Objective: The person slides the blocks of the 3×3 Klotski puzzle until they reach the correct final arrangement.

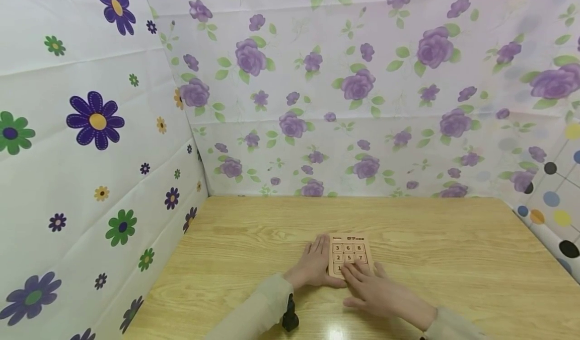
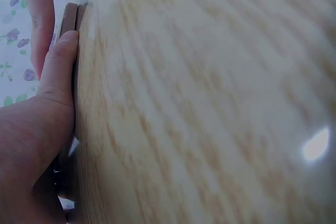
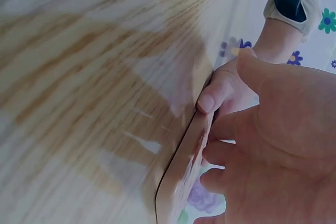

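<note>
A flat wooden number sliding puzzle (image 1: 348,253) lies on the table, its upper rows reading 3 6 8 and 2 5 7. A 1 shows at the left of the bottom row; fingers cover the rest of that row. My left hand (image 1: 313,265) rests against the puzzle's left side with straight fingers, its thumb (image 2: 60,61) along the near edge. Over the lower right part, my right hand (image 1: 379,290) touches the tiles with its fingertips. The right wrist view shows the puzzle's side edge (image 3: 181,177) below the right fingers.
The wood-grain table (image 1: 254,229) stretches around the puzzle. Flowered sheets (image 1: 317,88) stand at the back and left, and a dotted sheet (image 1: 550,199) at the right. A black device (image 1: 290,317) sits at my left sleeve.
</note>
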Demonstrator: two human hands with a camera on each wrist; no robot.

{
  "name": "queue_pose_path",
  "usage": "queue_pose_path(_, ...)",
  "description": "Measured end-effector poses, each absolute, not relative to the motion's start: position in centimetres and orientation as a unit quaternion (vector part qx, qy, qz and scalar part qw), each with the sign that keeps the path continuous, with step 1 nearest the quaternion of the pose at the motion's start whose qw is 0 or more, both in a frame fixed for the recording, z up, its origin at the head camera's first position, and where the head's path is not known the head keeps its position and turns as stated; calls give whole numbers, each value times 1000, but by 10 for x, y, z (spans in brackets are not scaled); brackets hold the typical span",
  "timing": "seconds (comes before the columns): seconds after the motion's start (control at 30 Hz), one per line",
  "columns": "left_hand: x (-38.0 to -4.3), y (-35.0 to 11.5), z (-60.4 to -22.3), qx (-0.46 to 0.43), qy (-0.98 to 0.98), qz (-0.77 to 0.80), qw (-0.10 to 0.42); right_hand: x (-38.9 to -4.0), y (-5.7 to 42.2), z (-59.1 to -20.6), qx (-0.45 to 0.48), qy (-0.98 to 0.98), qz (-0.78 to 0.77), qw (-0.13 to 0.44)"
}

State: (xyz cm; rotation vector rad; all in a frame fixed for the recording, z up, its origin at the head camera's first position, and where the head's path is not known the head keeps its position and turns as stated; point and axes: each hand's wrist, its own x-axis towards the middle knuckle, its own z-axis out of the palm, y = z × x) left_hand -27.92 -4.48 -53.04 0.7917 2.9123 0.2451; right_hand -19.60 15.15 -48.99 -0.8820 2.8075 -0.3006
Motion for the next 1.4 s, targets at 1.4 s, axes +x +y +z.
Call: queue_pose_path(1.4, -280, -45, -532, 258, 962, 72, 54, -198, 150, -492, -305, 940, -115, 104)
